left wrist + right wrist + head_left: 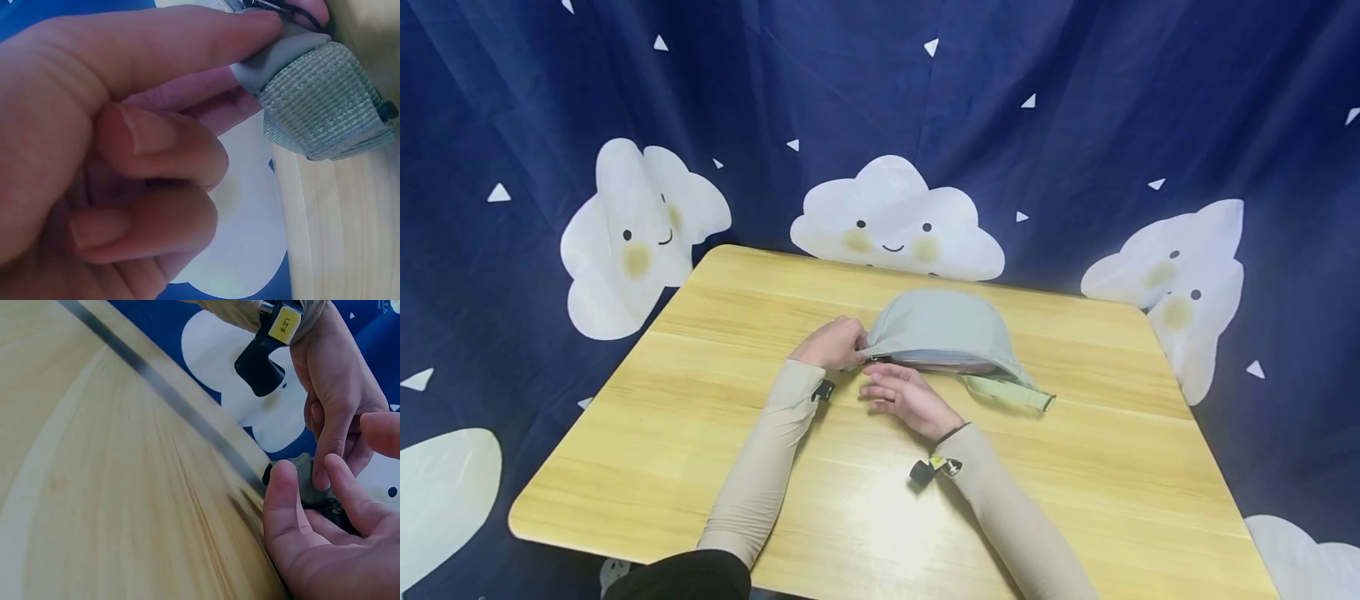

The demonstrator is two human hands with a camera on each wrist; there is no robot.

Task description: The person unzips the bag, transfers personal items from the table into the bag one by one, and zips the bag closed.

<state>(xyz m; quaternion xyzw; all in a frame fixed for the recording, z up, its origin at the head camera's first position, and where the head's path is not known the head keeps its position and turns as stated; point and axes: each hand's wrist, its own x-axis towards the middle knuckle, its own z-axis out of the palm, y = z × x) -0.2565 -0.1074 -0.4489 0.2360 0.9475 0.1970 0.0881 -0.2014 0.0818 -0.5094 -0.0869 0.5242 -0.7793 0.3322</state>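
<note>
A pale grey-green waist bag (943, 321) lies on the table, its zipped mouth facing me and partly gaping. My left hand (833, 343) pinches the bag's left corner between thumb and index finger, beside the zipper end. In the left wrist view, a folded webbing strap (322, 103) hangs from that corner, and a dark zipper pull with a cord (300, 12) shows at the top. My right hand (913, 402) is just below the zipper's left end, fingers loosely bent and spread. Its fingertips (281, 478) are close to the corner that the left hand holds.
The bag rests on a light wood-grain table (700, 450) near its far side. A pale green strap end (1011, 393) trails from the bag's right side. Behind the table hangs a dark blue curtain (865, 92) printed with white clouds. Small black devices (922, 473) are strapped to both wrists.
</note>
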